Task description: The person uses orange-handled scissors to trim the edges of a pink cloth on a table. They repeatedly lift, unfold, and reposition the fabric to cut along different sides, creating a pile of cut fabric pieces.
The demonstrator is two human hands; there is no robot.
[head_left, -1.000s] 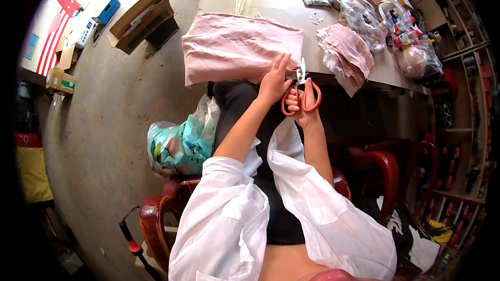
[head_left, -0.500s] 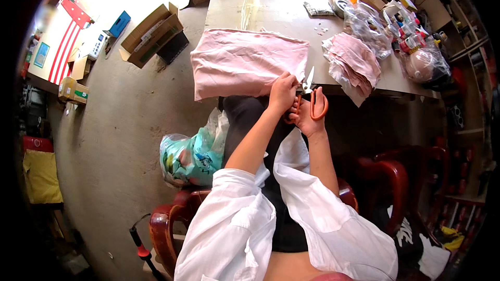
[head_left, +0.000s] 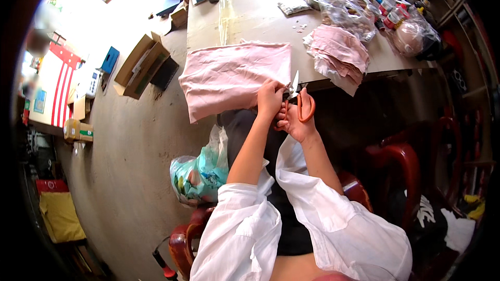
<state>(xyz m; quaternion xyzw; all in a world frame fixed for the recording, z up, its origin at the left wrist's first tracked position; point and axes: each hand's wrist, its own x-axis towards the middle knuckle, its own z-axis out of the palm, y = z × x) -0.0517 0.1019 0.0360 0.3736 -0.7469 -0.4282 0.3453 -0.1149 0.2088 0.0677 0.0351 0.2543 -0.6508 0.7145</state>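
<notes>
A large pink cloth lies on the table and hangs over its near edge. My left hand pinches the cloth's lower right edge. My right hand grips orange-handled scissors, their blades raised beside the cloth's right edge, close to my left hand. Both white sleeves come up from the lower edge.
A stack of folded pink cloth pieces sits at the table's right. Clear bags and bottles crowd the far right corner. Cardboard boxes stand on the floor at left, a plastic bag by my chair, red chairs at right.
The view has tilted, so table and cloth sit lower and larger in the picture. My hands stay together at the cloth's edge with the scissors still held.
</notes>
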